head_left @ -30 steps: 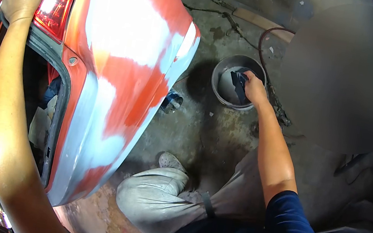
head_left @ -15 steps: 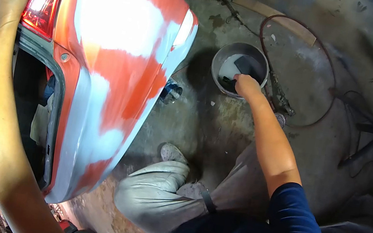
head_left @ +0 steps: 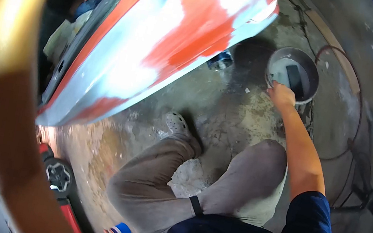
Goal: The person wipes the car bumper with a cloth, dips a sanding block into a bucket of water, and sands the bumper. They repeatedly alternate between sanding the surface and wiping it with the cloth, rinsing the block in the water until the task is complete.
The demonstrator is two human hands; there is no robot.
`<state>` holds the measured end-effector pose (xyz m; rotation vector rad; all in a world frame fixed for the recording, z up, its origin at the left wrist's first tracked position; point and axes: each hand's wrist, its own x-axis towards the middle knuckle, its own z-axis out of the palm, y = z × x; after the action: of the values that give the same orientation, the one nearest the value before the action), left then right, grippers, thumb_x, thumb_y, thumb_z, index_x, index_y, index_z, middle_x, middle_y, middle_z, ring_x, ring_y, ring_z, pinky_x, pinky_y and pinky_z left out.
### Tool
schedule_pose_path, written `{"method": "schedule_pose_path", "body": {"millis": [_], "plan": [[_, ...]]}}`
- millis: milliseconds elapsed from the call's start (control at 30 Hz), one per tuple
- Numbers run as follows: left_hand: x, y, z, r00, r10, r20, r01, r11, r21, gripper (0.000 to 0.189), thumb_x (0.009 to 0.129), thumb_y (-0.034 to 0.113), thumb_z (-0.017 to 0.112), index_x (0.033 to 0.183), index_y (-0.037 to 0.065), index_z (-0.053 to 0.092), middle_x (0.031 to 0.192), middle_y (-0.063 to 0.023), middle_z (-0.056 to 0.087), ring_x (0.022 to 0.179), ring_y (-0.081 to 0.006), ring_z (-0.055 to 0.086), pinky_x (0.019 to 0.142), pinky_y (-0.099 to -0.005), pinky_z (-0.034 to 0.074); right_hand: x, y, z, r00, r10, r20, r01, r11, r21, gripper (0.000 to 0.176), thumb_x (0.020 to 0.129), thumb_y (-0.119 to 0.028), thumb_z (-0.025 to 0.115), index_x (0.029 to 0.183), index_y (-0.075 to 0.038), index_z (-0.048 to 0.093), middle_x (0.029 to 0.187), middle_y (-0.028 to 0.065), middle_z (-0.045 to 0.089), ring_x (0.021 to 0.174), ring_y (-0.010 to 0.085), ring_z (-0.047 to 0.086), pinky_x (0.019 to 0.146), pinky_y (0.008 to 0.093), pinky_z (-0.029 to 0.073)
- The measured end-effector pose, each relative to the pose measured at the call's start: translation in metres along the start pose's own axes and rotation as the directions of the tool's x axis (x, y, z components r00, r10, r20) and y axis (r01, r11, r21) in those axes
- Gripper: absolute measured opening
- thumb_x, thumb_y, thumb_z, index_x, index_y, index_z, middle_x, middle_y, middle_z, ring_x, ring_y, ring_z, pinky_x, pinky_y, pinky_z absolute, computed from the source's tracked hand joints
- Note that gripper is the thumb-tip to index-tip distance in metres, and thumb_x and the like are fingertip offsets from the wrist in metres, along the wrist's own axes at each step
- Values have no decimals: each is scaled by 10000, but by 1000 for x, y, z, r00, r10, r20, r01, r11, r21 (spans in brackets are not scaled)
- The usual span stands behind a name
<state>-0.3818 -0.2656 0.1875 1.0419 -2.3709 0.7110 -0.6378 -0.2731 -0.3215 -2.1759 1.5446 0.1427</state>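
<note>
At the near rim of a round bucket point(head_left: 314, 90), my right hand point(head_left: 281, 95) is closed, its fingertips at or just inside the edge. What the fingers hold, if anything, I cannot make out. Cloudy liquid point(head_left: 278, 68) fills part of the bucket, and a dark rectangular block point(head_left: 294, 80) lies in it, just beyond my fingers. My left arm reaches up along the left side and out of the frame; the left hand is out of view. Beside that arm is a car body panel point(head_left: 194, 35) with orange-red paint and pale patches.
A hose point(head_left: 359, 119) curves on the floor right of the bucket, near a long flat strip point(head_left: 336, 50). A blue can point(head_left: 221, 60) lies below the panel. A red and black tool point(head_left: 60, 177) and a blue-capped container point(head_left: 119, 231) are at the lower left.
The view has shifted, so the bucket appears farther right and the panel higher. My left hand and the green item under it have left the view. My right hand is now at the bucket's near-left rim.
</note>
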Motion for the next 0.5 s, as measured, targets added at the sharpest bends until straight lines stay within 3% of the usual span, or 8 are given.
{"method": "schedule_pose_path", "body": {"millis": [100, 167, 200, 233, 267, 333, 400, 500], "plan": [[-108, 8, -21, 921, -309, 237, 389, 743, -545, 317, 979, 230, 630, 1195, 3, 672, 1112, -121, 713, 983, -204, 693, 872, -337, 549, 5, -1, 6, 1000, 16, -2, -16, 998, -60, 389, 942, -345, 664, 1238, -93, 651, 1084, 194, 737, 1012, 391, 708, 867, 511, 560], [-165, 89, -13, 943, -333, 8, 320, 897, -305, 338, 851, 205, 739, 1172, 109, 688, 1066, -58, 758, 906, -244, 741, 754, -350, 589, 4, -5, 8, 999, 18, -35, -21, 996, -83, 411, 928, -350, 674, 1254, -101, 652, 1086, 191, 737, 1016, 398, 704, 871, 511, 560], [-198, 125, -14, 884, -457, 97, 467, 857, -218, 352, 814, 114, 739, 1162, 127, 685, 979, -39, 767, 827, -202, 753, 714, -338, 605, 3, -5, 7, 999, -7, -39, 4, 997, -77, 416, 923, -356, 653, 1240, -87, 648, 1078, 218, 728, 1026, 412, 695, 884, 521, 550], [-238, 161, -9, 745, -630, 218, 640, 584, -499, 298, 870, 92, 703, 1164, 133, 688, 940, -60, 766, 795, -219, 759, 703, -354, 616, 4, -5, 7, 999, -30, -44, 27, 997, -67, 424, 919, -363, 631, 1227, -72, 643, 1070, 246, 720, 1037, 426, 687, 896, 531, 540], [-272, 194, -9, 479, -738, 475, 861, 288, -419, 226, 930, 115, 672, 1154, 110, 698, 946, -95, 763, 836, -231, 765, 715, -350, 613, 6, -3, 8, 999, -30, -44, 26, 997, -79, 439, 913, -364, 643, 1246, -79, 644, 1082, 232, 723, 1037, 424, 688, 900, 529, 540], [-367, 255, 29, 313, -837, 448, 920, 151, -362, 208, 1030, 183, 612, 1166, 50, 697, 985, -114, 760, 847, -165, 743, 723, -315, 576, 10, 3, 11, 998, -37, -54, 33, 997, -71, 461, 906, -365, 646, 1268, -79, 641, 1099, 232, 720, 1044, 429, 683, 908, 532, 534], [-418, 298, 39, -15, -695, 719, 954, -226, -199, 245, 1045, 240, 596, 1182, 64, 695, 990, -128, 753, 882, -235, 744, 766, -342, 568, 12, 8, 14, 997, -54, -62, 50, 997, -62, 462, 906, -360, 635, 1260, -64, 646, 1108, 257, 711, 1055, 444, 673, 914, 543, 523], [-476, 346, 64, 16, -733, 680, 964, -170, -206, 289, 1061, 350, 533, 1190, 134, 676, 990, -191, 726, 925, -402, 704, 779, -493, 548, 21, 9, 19, 994, -87, -73, 83, 995, -58, 473, 891, -346, 651, 1225, -11, 648, 1061, 317, 695, 1039, 483, 661, 906, 556, 515]]}}
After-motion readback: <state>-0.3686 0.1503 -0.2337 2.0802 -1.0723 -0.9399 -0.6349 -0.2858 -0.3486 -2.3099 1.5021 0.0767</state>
